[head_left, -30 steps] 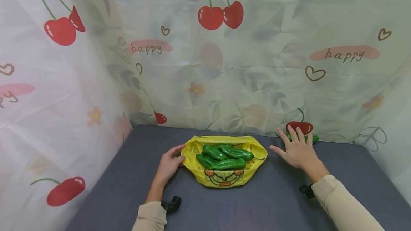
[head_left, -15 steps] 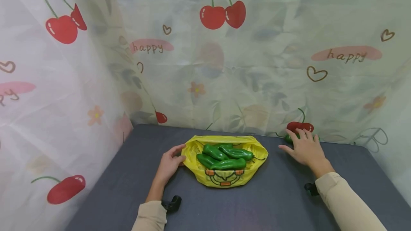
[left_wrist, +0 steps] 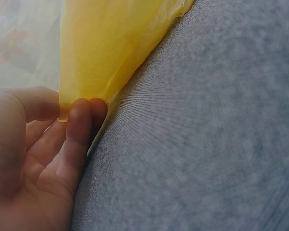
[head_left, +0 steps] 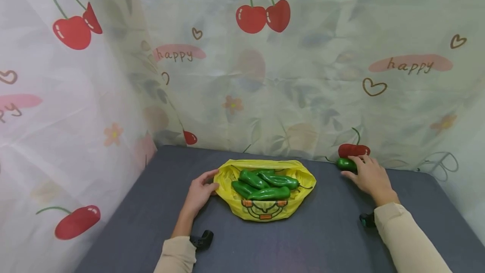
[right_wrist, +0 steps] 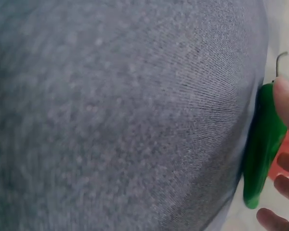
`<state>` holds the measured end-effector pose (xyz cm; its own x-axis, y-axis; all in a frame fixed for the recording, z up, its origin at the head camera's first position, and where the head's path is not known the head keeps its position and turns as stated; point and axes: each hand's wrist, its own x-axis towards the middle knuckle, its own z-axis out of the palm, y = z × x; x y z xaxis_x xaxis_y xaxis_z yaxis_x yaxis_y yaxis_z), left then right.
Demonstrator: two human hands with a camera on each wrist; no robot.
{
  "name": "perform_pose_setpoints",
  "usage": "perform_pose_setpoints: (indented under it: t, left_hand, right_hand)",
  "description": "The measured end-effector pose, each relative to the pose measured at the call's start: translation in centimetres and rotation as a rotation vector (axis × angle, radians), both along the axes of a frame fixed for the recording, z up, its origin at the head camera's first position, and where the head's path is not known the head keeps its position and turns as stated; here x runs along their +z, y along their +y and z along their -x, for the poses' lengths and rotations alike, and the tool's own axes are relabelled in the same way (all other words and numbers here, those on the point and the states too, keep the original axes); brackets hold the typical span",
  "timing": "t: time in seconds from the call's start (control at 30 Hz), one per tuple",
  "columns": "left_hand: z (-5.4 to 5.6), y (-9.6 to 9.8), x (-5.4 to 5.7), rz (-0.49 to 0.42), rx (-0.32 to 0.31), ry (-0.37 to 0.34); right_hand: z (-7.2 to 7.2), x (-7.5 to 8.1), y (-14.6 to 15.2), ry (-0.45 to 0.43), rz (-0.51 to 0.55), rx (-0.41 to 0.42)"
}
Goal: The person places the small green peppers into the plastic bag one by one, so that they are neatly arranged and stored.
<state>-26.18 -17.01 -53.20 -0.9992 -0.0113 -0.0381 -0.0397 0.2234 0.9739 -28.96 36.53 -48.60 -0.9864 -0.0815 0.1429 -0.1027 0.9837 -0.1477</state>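
Observation:
A yellow plastic bag (head_left: 229, 203) with a printed face lies with its mouth spread, and several green peppers (head_left: 269, 193) are inside. At its left rim my left hand (head_left: 198, 195) pinches the bag; the left wrist view shows thumb and fingers meeting at the thin yellow edge (left_wrist: 94, 67). By the back edge of the table, my right hand (head_left: 373, 180) reaches over another green pepper (head_left: 345, 164). In the right wrist view the thumb (right_wrist: 285, 103) overlaps the stem end of this pepper (right_wrist: 262, 144), and the other fingers are spread beyond it, loosely bent.
The table (head_left: 303, 247) has a dark grey cloth cover. A patterned curtain (head_left: 265, 79) hangs right behind it and along the left side. A thin looped wire shape (head_left: 439, 163) shows at the back right corner.
My right hand has moved rightward and lower beside the lone pepper, its fingers less spread, leaving the pepper's stem end uncovered. My left hand keeps its hold on the bag.

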Motion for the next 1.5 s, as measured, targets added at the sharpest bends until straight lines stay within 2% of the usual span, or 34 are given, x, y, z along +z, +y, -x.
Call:
perform_pose_setpoints:
  t: [0.4, 1.03, 1.5]
  left_hand:
    - [0.07, -0.09, 0.10, 0.002, 0.008, -0.003]
    - [0.05, -0.11, 0.17, -0.003, 0.005, -0.003]
    - [0.01, 0.13, -0.02, 0.005, 0.012, -0.002]
  right_hand:
    - [0.45, -0.30, 0.84, -0.011, 0.093, -0.038]
    - [0.14, -0.44, 1.01, -0.012, 0.120, -0.024]
    - [-0.34, -0.27, 0.91, 0.039, 0.095, 0.016]
